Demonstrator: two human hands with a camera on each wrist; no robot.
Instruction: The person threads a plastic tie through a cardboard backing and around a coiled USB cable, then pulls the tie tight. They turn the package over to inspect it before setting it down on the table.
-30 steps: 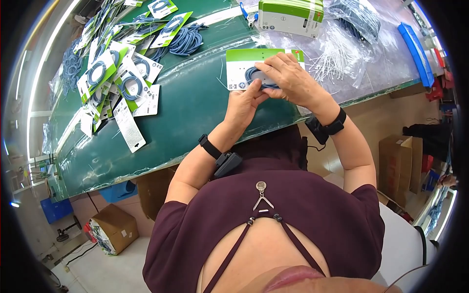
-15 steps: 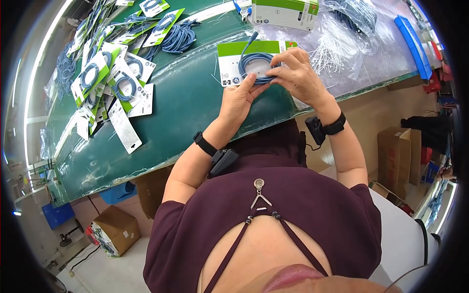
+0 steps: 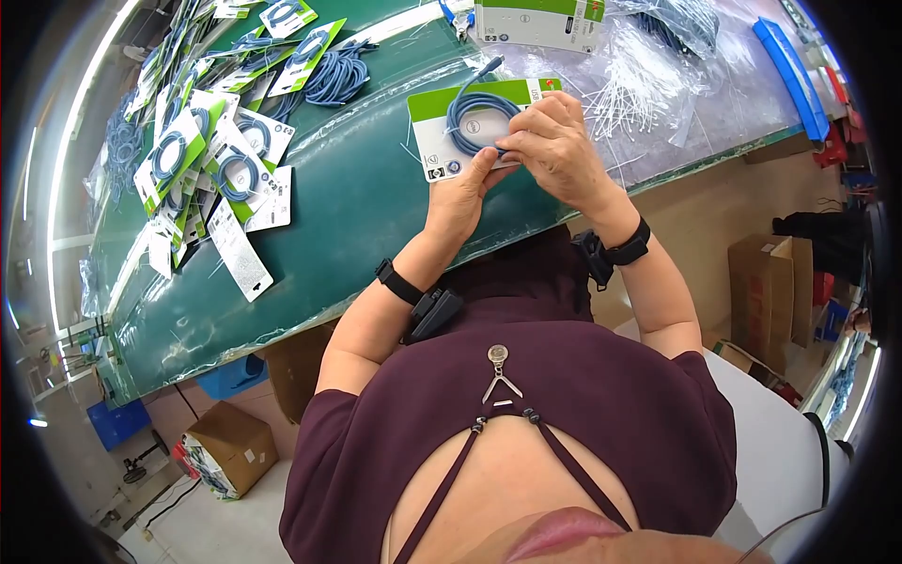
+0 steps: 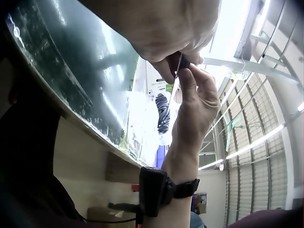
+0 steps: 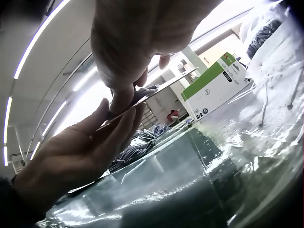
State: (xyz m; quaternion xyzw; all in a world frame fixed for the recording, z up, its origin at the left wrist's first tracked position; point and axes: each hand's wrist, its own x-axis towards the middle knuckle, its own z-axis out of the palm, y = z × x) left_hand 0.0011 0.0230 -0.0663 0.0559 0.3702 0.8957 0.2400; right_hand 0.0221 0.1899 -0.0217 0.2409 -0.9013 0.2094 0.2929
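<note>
the left hand (image 3: 456,202) holds the green-and-white card (image 3: 434,150) by its near edge, thumb on top by the coil and fingers underneath, while the right hand (image 3: 556,150) pinches at the near right part of the coiled blue cable (image 3: 452,120) with thumb and fingertips, its fingers covering the card's right side. the cable's loop lies on the card's face, and one cable end (image 3: 489,68) pokes out past the far edge. in the right wrist view the card is seen almost edge-on, tilted and lifted off the table (image 3: 348,193). both forearms reach in over the table's near edge, which runs slantwise, rising to the right. a stretch of green table top lies between the left hand and the heap of carded cables (image 3: 235,174), whose lowest card juts toward that near edge. a loose cable bundle (image 3: 340,77) sits beside the heap, to the left of the held card and well apart from it. beyond the card's far edge, the green-and-white packaging (image 3: 537,26) and the blue-handled tool (image 3: 460,21) bound the space. to the right, white ties (image 3: 634,99) spread over clear plastic, with a blue strip (image 3: 792,80) near the table's right end.
</note>
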